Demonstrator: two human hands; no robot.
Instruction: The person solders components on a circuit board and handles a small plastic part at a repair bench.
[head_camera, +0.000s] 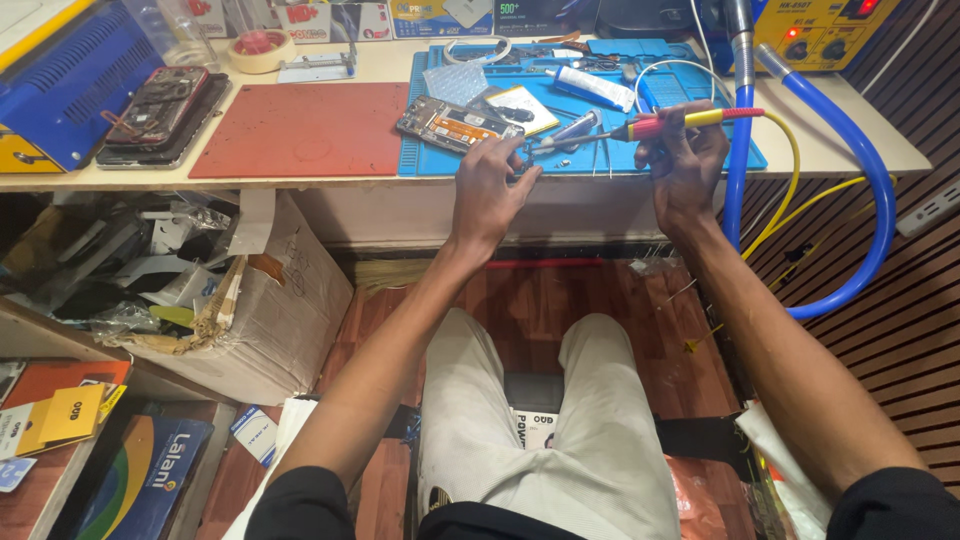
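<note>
Bench inventory, L to R, all placed rel. to the blue mat (700, 155):

1. Blue metal box (60, 85) – far L of the mat, at the bench's L end.
2. Opened phones (160, 110), stacked – L of the mat, against the box; likely parked out of the way.
3. Tape roll (258, 50) – L of the mat, at back of bench.
4. Red mat (305, 130) – touching the blue mat's L edge, bare.
5. Phone frame w/ board exposed (455, 125) – on the mat's L part, face open for access.
6. Left hand (488, 190) – at the mat's front edge, fingers bent and pinching down on a small part I can't make out; seems to steady it for the tool tip.
7. Tweezers (570, 130) – on the mat, centre, just beyond the L hand.
8. White tube (595, 88) – on the mat, towards back.
9. Soldering iron (665, 123), yellow-red handle – over the mat's R part, tip aimed L at the L hand's fingertips.
10. Right hand (688, 165) – fingers closed round the iron in a pen-style grip, prob. for fine control.
11. Blue hose (860, 190) – loops off the mat's R side.
12. Yellow station (820, 30) – behind the mat's R corner.
</note>
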